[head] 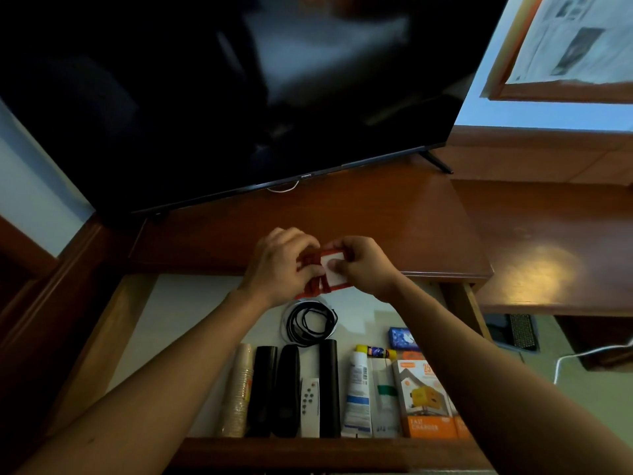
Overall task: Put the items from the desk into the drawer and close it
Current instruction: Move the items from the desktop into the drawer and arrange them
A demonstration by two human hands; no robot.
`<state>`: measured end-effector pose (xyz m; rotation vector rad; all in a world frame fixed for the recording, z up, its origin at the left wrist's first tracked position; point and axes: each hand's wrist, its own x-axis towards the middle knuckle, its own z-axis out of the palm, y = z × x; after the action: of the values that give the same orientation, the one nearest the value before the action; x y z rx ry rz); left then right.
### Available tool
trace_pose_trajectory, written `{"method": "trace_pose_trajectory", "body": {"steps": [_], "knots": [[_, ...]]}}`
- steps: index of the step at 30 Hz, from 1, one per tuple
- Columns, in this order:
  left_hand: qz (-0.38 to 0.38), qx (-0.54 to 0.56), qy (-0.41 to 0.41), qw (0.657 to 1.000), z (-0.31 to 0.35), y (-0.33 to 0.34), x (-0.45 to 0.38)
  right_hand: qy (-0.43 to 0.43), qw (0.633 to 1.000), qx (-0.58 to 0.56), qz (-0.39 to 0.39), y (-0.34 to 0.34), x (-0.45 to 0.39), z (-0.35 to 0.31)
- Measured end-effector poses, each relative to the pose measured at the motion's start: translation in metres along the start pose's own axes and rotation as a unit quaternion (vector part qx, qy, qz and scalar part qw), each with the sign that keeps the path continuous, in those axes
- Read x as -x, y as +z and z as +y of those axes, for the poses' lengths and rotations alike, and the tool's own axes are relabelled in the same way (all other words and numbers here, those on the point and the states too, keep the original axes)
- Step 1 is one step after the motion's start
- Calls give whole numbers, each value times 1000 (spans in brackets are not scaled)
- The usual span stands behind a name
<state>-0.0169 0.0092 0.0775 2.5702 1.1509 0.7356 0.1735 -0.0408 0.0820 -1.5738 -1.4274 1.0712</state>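
Note:
Both hands hold a small red object with a white label over the front edge of the wooden desk. My left hand grips its left side; my right hand pinches its right side, thumb on the label. Below, the drawer stands pulled out. It holds a coiled black cable, a stack of paper cups, black remotes, a white remote, a white tube, an orange charger box and a blue packet.
A large black TV stands at the back of the desk. A lower wooden surface extends to the right. A white cable lies on the floor at right. A framed picture hangs upper right.

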Motion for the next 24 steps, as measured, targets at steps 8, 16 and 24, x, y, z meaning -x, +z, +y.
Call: {"method": "trace_pose_trajectory", "body": {"steps": [8,16,24], "knots": [[-110,232,-295,920,5,6,-4,95,984,-114,-93,1,6,15],[-84,261,-283,919,5,18,6,83,995,-5,-61,13,14,22],[-86,278,-247,924,2,45,13,123,992,-4,-39,16,18,37]]}}
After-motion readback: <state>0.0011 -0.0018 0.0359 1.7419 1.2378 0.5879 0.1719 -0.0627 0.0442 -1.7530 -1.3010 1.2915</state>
